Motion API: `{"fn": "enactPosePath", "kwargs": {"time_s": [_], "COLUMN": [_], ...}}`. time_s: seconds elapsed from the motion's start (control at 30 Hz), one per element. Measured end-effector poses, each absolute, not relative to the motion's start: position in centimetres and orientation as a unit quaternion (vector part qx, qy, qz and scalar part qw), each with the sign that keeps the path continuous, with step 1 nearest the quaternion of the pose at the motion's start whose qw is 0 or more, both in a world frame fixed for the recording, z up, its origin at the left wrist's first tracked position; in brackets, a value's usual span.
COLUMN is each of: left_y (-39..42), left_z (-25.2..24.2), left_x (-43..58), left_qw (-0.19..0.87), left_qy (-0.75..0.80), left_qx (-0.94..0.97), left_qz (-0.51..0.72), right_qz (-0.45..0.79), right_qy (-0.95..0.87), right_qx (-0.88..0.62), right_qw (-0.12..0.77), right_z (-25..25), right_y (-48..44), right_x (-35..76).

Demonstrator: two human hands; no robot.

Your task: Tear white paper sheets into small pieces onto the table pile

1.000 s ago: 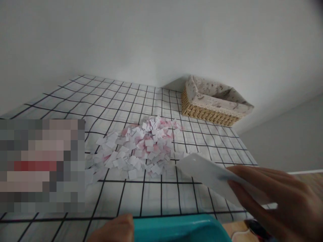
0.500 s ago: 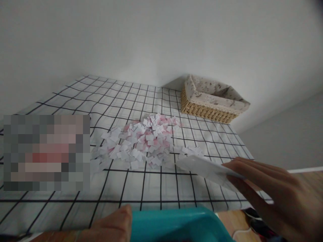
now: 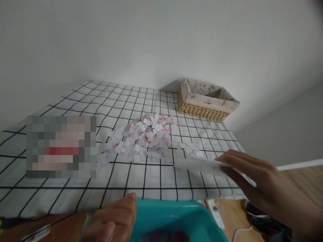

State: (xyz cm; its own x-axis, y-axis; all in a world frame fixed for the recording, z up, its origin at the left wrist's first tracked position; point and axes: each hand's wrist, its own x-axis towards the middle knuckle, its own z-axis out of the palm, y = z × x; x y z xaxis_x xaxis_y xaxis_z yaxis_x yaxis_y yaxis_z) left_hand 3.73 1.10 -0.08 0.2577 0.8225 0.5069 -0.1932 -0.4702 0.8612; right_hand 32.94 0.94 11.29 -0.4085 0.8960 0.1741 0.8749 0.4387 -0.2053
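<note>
My right hand [image 3: 252, 174] pinches a thin white sheet of paper [image 3: 196, 165] between thumb and fingers. The sheet lies low and nearly flat above the checked cloth, just right of a heap of small white and pink paper pieces [image 3: 147, 137]. Several loose pieces lie beside the heap, close to the sheet's far edge. At the bottom, my left hand [image 3: 116, 215] is closed at the left rim of a teal plastic basin [image 3: 174, 205]. The basin is at the table's front edge, and something dark and blurred lies inside it.
A cloth-lined woven basket [image 3: 207, 101] stands at the back right against the wall. A black-and-white checked tablecloth [image 3: 141, 174] covers the table. At the left is a pixelated patch [image 3: 60, 148]. Below right, a white power strip [image 3: 214, 213] and dark shoes [image 3: 264, 218] lie on the wooden floor.
The view has shifted, showing more of the basin and floor. My right hand and the paper appear slightly further left, with the sheet flatter. Both hands keep their grip.
</note>
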Motion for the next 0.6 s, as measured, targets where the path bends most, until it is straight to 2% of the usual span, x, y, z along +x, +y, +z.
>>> {"fn": "enactPosePath", "kwargs": {"time_s": [0.17,0.6], "left_y": [1.0,0.5], "left_z": [0.9,2.4], "left_x": [3.6,3.5], "left_qw": [0.470,0.457], "left_qy": [0.199,0.286], "left_qx": [0.653,0.665], "left_qz": [0.559,0.517], "right_qz": [0.054,0.080], "right_qy": [-0.823,-0.831], "right_qx": [-0.547,-0.525], "right_qw": [0.144,0.167], "right_z": [11.0,10.0], "right_y": [0.9,0.6], "right_x": [32.4,32.5]}}
